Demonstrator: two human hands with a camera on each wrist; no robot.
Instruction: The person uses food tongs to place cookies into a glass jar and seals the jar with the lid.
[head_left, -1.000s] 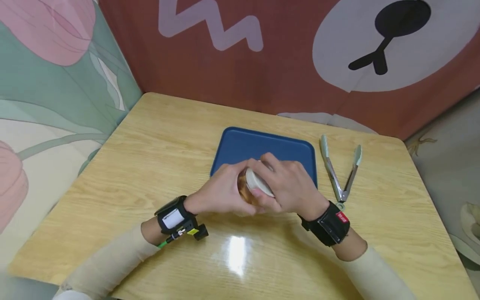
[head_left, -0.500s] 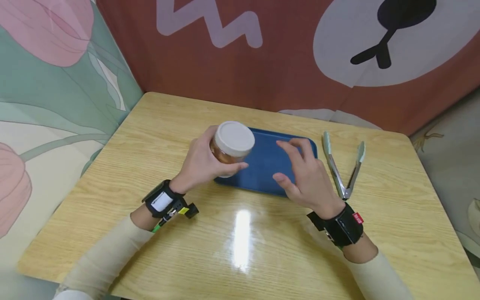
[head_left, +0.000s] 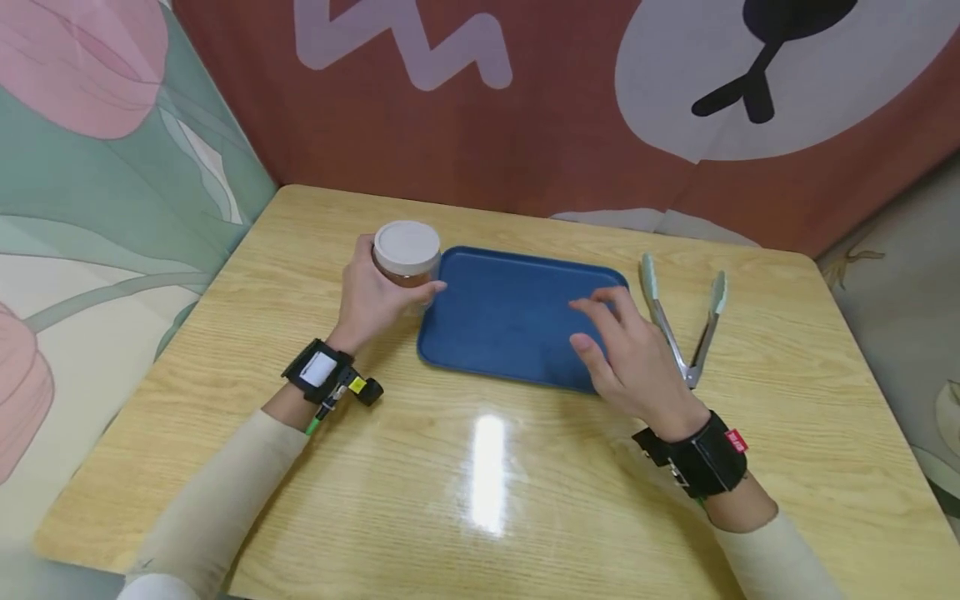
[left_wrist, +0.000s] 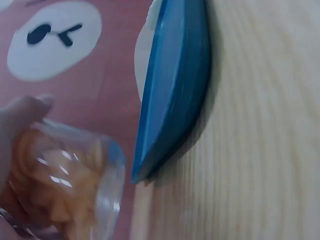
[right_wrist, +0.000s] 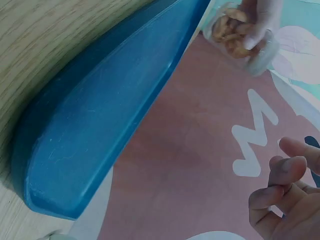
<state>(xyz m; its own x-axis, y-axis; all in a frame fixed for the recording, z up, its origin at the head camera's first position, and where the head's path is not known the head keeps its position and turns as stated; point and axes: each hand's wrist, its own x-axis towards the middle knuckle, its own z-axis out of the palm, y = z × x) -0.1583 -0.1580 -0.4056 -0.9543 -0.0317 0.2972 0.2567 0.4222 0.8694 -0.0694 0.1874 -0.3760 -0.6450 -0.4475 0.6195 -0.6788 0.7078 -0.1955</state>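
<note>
My left hand point(head_left: 367, 296) grips a clear jar point(head_left: 407, 246) with a white screw lid, upright just past the left edge of a blue tray point(head_left: 510, 317). In the left wrist view, curled orange-brown snack pieces show through the wall of the jar point(left_wrist: 65, 185), whose base is clear of the table. My right hand point(head_left: 637, 367) hovers over the right end of the tray, fingers loosely bent and holding nothing. The tray's bare inside faces up.
Tongs point(head_left: 650, 279) with pale green tips lie spread on the table to the right of the tray. The wooden table point(head_left: 360, 492) meets a brown cartoon-printed wall cloth point(head_left: 525, 150) at the back.
Both hands were together on the jar and its lid. The right hand has let go and moved right; the left hand has carried the jar left and away, off the tray's middle.
</note>
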